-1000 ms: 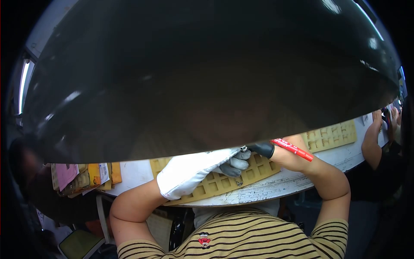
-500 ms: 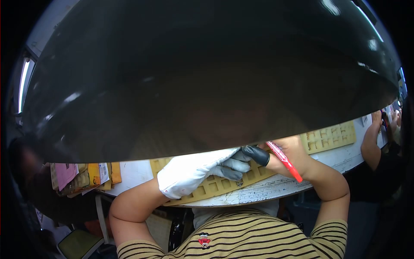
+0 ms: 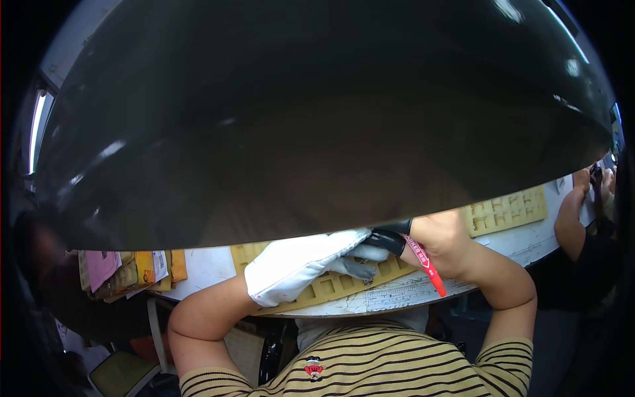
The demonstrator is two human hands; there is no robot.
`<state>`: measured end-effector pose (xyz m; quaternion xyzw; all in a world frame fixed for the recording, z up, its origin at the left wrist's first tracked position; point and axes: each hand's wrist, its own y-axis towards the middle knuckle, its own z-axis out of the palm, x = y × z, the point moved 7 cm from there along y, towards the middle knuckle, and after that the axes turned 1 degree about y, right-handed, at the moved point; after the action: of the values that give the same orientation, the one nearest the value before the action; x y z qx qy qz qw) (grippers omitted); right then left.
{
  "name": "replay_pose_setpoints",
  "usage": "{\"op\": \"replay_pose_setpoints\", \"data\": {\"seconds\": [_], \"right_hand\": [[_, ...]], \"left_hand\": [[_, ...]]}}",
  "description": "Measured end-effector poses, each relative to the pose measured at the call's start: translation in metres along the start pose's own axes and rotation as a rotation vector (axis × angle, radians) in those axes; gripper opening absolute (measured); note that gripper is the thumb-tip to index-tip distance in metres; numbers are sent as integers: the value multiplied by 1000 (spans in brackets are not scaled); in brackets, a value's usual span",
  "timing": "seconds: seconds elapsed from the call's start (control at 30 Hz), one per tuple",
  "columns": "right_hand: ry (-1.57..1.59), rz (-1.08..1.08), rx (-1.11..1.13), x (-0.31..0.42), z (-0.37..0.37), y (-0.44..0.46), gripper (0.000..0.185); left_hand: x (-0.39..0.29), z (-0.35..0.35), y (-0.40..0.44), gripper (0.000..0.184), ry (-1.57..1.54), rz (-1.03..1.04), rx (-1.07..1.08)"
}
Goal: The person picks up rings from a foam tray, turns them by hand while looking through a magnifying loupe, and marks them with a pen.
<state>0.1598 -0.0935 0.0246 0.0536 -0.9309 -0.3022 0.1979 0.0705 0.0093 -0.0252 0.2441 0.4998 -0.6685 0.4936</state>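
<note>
So the marker (image 3: 426, 264) was the loud one here: bright red barrel, pale lettering on a pinkish-looking stretch, plus a small arrow-like mark, narrowing to a plain red lower end. It sat in the right hand (image 3: 443, 241), slanting down with that end by the near edge of the tabletop (image 3: 215, 264). Its upper end was hidden.

The right hand was mostly bare, with shiny black covers (image 3: 388, 240) on a couple of fingers, bent in toward the left hand (image 3: 301, 264). Can't tell if those tips were pinching anything, since the big dark shade (image 3: 331, 126) cut off the view. The left hand had a white glove with grey fingers, curled and close together, touching the black covers; no telling what they had hold of either.

Under the hands, along the near edge, was a tray (image 3: 325, 289), dull yellow with rows of squarish pockets. A tiny silvery bit (image 3: 368, 282) showed right by the lowest grey finger, too small to make out properly. Printed ruler markings (image 3: 400, 297) ran beside the tray's right part. Another tray (image 3: 506, 212) lay farther right, a stack of packets (image 3: 132, 270) by the left end, and another person's arm (image 3: 569, 215) at the right end.
</note>
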Motion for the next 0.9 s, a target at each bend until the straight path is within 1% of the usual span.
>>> {"op": "replay_pose_setpoints", "data": {"seconds": [0.03,0.1,0.13,0.2,0.23,0.37,0.43,0.47,0.53,0.57,0.6,0.67,0.73,0.77,0.83,0.87,0.9], "right_hand": [[126,97,-30,-3,-2,3,17],[400,290,-4,-14,-1,0,28],[400,289,-2,-14,-1,1,28],[421,308,-103,-17,-7,4,21],[456,399,-67,-20,-6,2,17],[388,418,-13,-15,-5,6,15],[357,410,-8,-15,-2,5,19],[346,408,-7,-16,-1,4,20],[226,214,-53,-13,-1,2,22],[225,214,-53,-17,0,0,22],[135,102,-68,-13,-2,-1,23],[44,-10,-82,-6,-1,-2,25],[69,12,-92,-4,0,-4,27],[78,19,-95,-3,1,-4,27],[62,-38,-101,3,-1,-3,27],[57,-58,-103,6,-2,-3,27],[96,-7,-78,3,-2,-3,25]], "left_hand": [[-1,0,0,39,-17,-1,4],[-1,1,0,39,-23,-8,3],[-2,1,0,40,-30,-15,3],[-4,3,0,41,-24,-6,10],[-5,4,0,41,-16,0,19],[0,2,0,42,-25,2,26],[0,0,-1,41,89,1,-13],[2,-2,-1,41,90,1,-12],[3,-10,1,38,204,53,-61],[2,-9,0,38,204,53,-60],[0,-9,-1,37,222,55,-72],[-1,-10,-2,36,240,58,-84],[-10,-8,-2,34,414,222,-60],[-14,-5,-3,34,414,221,-60],[-15,-6,-5,34,532,14,-146],[-16,-4,-6,34,532,15,-147],[-16,-2,-7,34,386,9,-140]]}}
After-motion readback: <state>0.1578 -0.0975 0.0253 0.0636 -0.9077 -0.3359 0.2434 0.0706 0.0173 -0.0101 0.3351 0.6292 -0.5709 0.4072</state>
